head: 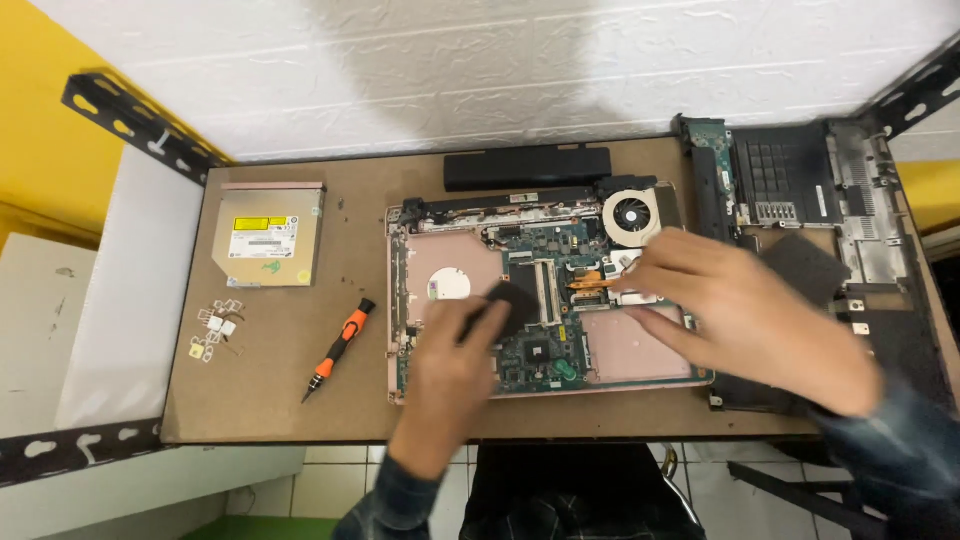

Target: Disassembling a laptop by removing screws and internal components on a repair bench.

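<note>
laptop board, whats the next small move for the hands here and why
Probably lift the left hand with the small dark piece it pinches clear of the motherboard. The right hand already rests fingertips by the copper part, steadying the chassis.

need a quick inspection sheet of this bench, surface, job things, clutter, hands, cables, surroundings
surface: brown board table, flat, on a black slotted metal frame.
job's things: opened laptop base with circuit board and round fan exposed.
clutter: orange screwdriver, silver disc drive, long black battery, small white parts, black laptop cover at right.
grippers: left hand holds a small dark piece over the board; right hand has fingertips on the board below the fan.
cables: nothing seen.
surroundings: white brick wall, yellow wall, tiled floor.
</note>
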